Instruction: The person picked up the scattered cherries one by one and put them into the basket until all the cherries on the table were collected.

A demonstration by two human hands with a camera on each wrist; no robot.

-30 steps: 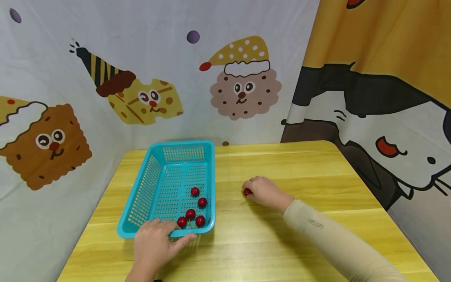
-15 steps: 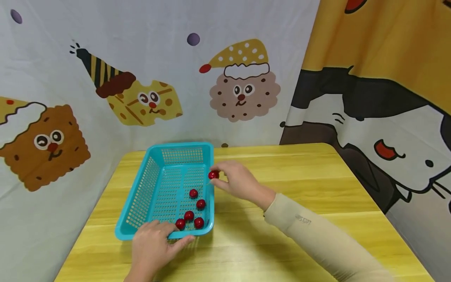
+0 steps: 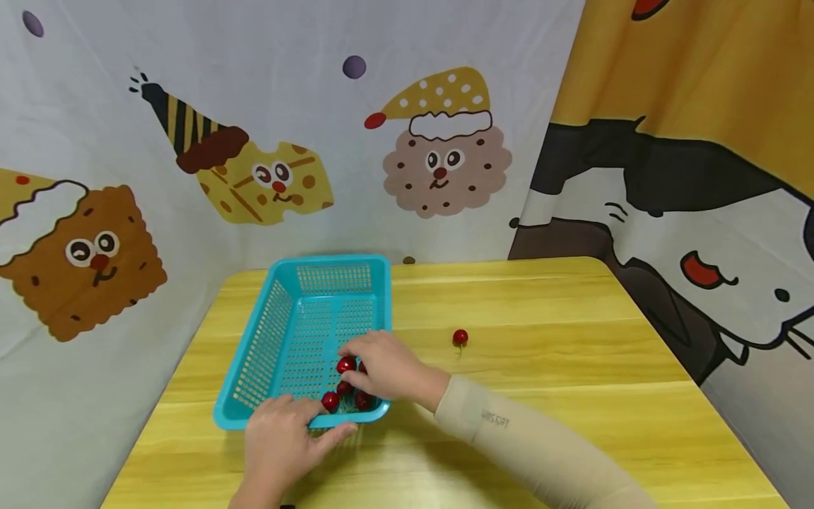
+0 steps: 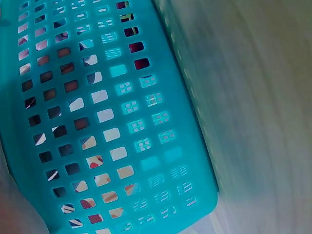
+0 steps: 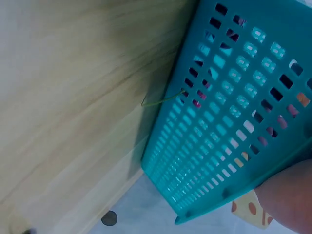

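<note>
A blue plastic basket (image 3: pixel 384 297) with perforated walls stands on the left part of the table. My left hand (image 3: pixel 280 435) grips its near rim, thumb lying along the outside. Inside the basket's near right corner, my right hand (image 3: pixel 388 367) pinches a red cherry (image 3: pixel 346 364) between thumb and fingers, low over the others. Several cherries lie around it, such as one near the left fingertips (image 3: pixel 330 402); the right hand partly hides some. Another cherry (image 3: pixel 461 338) with its stem lies on the table right of the basket.
The wooden table (image 3: pixel 540 304) ends against a patterned cloth (image 3: pixel 356 155) behind it. In the right wrist view a thin green stem (image 5: pixel 161 101) pokes out through the basket wall's holes.
My right hand has carried a cherry from the table leftward over the rim and down into the basket. The cherry on the table has come into sight. My left hand has stayed put.
</note>
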